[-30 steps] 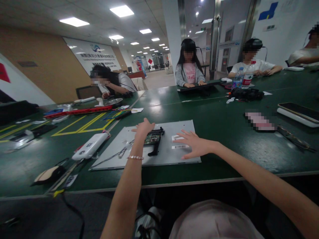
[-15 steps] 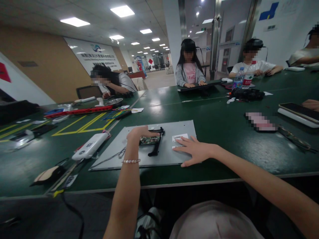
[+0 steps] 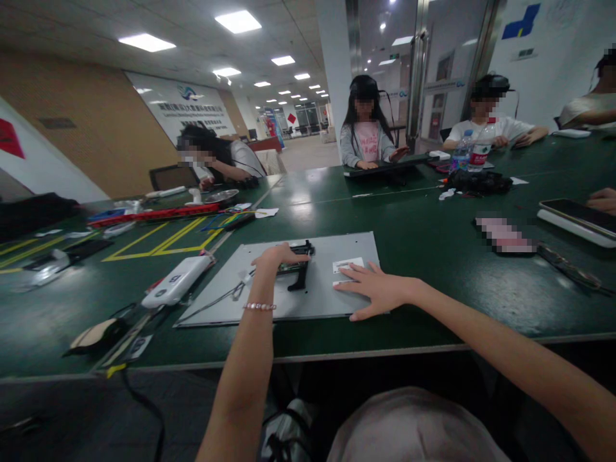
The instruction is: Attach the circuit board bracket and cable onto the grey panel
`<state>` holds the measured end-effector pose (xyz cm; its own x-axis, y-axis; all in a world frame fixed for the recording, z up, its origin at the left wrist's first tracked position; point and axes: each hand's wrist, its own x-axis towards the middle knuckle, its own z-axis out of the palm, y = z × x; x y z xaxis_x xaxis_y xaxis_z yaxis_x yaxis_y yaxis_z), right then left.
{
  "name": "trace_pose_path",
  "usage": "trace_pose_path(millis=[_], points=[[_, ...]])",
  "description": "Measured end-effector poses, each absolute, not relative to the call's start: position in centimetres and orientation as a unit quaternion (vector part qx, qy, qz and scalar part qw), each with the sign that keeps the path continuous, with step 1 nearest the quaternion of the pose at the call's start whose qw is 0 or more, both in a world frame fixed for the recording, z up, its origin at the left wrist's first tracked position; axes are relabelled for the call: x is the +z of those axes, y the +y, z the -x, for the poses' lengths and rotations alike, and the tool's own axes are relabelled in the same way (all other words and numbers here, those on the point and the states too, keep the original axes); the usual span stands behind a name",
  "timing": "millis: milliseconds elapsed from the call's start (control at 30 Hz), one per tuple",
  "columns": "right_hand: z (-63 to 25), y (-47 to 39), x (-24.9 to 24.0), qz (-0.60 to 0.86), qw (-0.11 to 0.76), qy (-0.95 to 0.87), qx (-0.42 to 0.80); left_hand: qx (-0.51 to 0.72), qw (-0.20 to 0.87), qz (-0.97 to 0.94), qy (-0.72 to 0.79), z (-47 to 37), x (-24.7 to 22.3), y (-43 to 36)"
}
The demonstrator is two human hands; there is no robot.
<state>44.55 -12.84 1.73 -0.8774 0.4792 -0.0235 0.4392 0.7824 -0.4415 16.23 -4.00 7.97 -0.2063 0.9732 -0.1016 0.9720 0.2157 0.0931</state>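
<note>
A thin silvery-grey panel (image 3: 269,310) lies flat on the green table in front of me. My left hand (image 3: 276,256) is closed over a black bracket (image 3: 299,276) that has a green circuit board, now mostly covered by the hand. Its thumb reaches across to the bracket's right side; the other fingers are largely hidden. A grey cable (image 3: 212,303) runs from near that hand to the panel's left corner. On the right part of the panel, my right hand (image 3: 378,287) rests with fingers spread, touching the edge of a white label (image 3: 342,264).
Left of the panel lies a white power bank (image 3: 177,281), with a computer mouse (image 3: 96,336) nearer the edge. A blurred pink item (image 3: 504,235) and glasses (image 3: 568,264) lie to the right. Across the table, a person (image 3: 368,135) has hands on a keyboard (image 3: 385,168).
My left hand and the black bracket have shifted slightly away from me, and less of the circuit board shows. My right hand has stayed put. The person opposite has raised one hand.
</note>
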Motion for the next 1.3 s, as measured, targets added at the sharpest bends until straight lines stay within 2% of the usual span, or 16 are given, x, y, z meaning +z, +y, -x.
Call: trace_pose_path(millis=[133,467,600,733,1000,1300], points=[[-44.5,-12.9,1.9,0.242,0.031,-0.944,0.223,-0.045,0.054,-0.591,0.804,-16.0,7.9,-3.8],[-44.6,-12.7,2.0,0.238,0.029,-0.945,0.225,-0.024,0.052,-0.559,0.827,-14.6,6.4,-2.4],[-44.6,-12.6,1.8,0.237,0.028,-0.944,0.228,0.021,0.002,-0.615,0.788,-13.6,4.9,-1.2],[-44.7,-12.6,1.6,0.235,0.031,-0.946,0.220,0.054,-0.001,-0.656,0.753,-13.1,4.2,-0.5],[-44.6,-12.6,1.8,0.236,0.030,-0.946,0.220,0.017,0.011,-0.636,0.772,-13.5,4.3,-0.1],[-44.6,-12.6,1.8,0.233,0.023,-0.947,0.219,0.056,0.008,-0.624,0.779,-13.1,4.0,-0.1]])
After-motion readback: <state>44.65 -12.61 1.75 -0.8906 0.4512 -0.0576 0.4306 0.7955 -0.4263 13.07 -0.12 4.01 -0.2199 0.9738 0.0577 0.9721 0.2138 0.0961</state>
